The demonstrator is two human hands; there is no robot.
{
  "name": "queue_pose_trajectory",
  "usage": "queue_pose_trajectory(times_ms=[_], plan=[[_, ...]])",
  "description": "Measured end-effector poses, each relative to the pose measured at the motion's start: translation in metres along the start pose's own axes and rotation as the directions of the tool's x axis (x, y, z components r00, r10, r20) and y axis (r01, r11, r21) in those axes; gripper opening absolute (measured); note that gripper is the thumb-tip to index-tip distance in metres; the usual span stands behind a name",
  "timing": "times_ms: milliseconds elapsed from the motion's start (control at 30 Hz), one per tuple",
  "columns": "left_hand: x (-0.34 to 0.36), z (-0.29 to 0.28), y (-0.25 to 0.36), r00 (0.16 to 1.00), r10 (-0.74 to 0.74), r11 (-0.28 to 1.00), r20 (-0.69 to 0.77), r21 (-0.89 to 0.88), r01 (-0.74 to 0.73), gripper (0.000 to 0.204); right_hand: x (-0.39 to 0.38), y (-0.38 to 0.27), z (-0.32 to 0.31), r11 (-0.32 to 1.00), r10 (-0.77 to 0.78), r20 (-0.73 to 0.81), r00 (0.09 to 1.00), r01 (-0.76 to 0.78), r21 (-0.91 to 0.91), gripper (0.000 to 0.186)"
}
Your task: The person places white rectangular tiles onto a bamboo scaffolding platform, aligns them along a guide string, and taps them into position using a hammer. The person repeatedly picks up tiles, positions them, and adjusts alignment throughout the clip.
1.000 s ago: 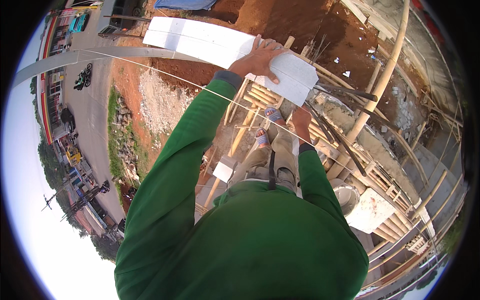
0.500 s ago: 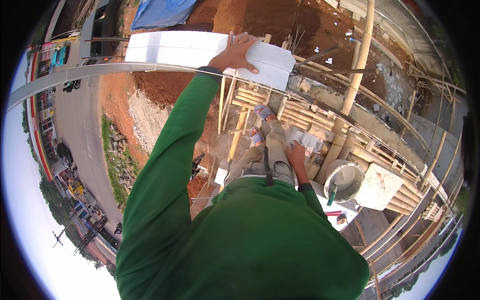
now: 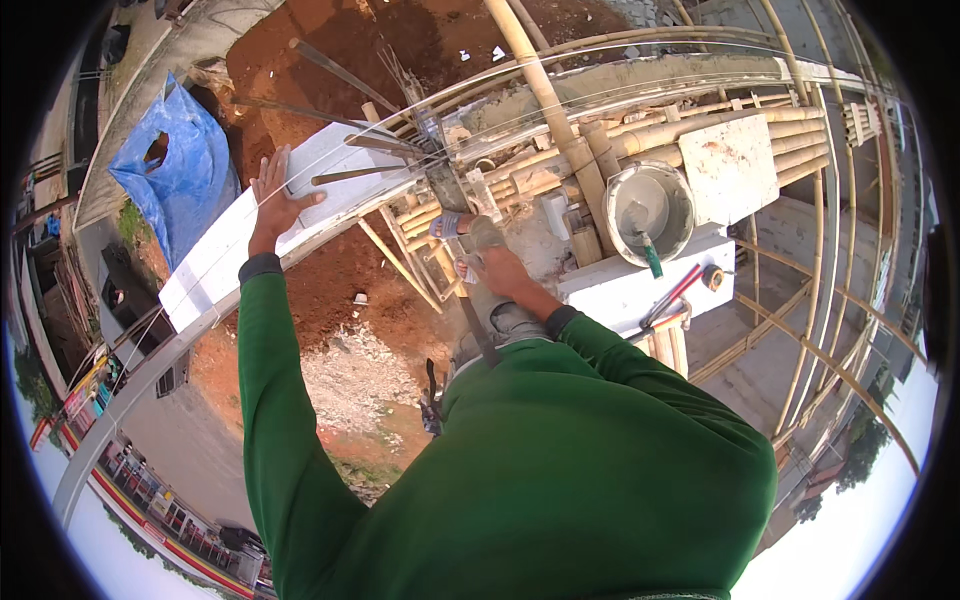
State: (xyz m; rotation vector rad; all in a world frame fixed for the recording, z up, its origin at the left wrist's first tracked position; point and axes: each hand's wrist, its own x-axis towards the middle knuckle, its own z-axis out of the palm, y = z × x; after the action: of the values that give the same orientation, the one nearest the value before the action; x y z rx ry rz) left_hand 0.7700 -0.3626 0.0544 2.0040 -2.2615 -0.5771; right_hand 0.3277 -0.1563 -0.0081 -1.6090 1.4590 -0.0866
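My left hand [image 3: 280, 205] lies flat with spread fingers on a row of white blocks [image 3: 215, 262] at the left. My right hand [image 3: 503, 273] is low in front of me, beside my leg and above one sandalled foot. Its fingertips overlap the leg and sandal, so whether it grips anything cannot be made out. A grey bucket [image 3: 680, 205] of wet mortar stands to the right, with a green-handled tool [image 3: 652, 258] at its near rim.
A stained pale board [image 3: 735, 165] rests on bamboo poles beside the bucket. Nearer, a white block [image 3: 600, 300] carries red bar-like tools [image 3: 672, 297] and a tape roll [image 3: 712, 278]. Taut strings and an upright bamboo pole [image 3: 535, 75] cross the far side. A blue tarp [image 3: 180, 160] lies left.
The view has turned, and the blocks now slant down to the left. My left hand still rests on them. My right hand has moved from a pale object beside my leg to in front of it.
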Motion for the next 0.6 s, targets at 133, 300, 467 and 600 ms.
queue_pose_trajectory(times_ms=[133,300,467,600], plan=[[0.002,-0.003,-0.005,0.997,0.082,0.996,-0.012,-0.026,-0.082,0.119,-0.043,0.013,-0.014,0.996,0.0,-0.223,0.975,0.021,0.092,0.035],[0.005,-0.009,-0.003,0.991,0.13,0.991,0.009,-0.032,-0.13,0.116,-0.125,0.063,-0.046,0.919,0.393,-0.563,0.727,-0.306,0.247,0.024],[0.012,-0.012,-0.001,0.992,0.096,0.995,0.085,-0.04,-0.093,0.117,-0.224,0.158,-0.051,0.505,0.489,-0.872,0.024,-0.822,0.261,0.05],[0.008,-0.009,-0.003,0.991,-0.079,0.984,0.104,0.169,0.061,0.125,-0.265,0.23,-0.04,0.302,0.877,-0.479,-0.046,-0.721,0.623,0.064]])
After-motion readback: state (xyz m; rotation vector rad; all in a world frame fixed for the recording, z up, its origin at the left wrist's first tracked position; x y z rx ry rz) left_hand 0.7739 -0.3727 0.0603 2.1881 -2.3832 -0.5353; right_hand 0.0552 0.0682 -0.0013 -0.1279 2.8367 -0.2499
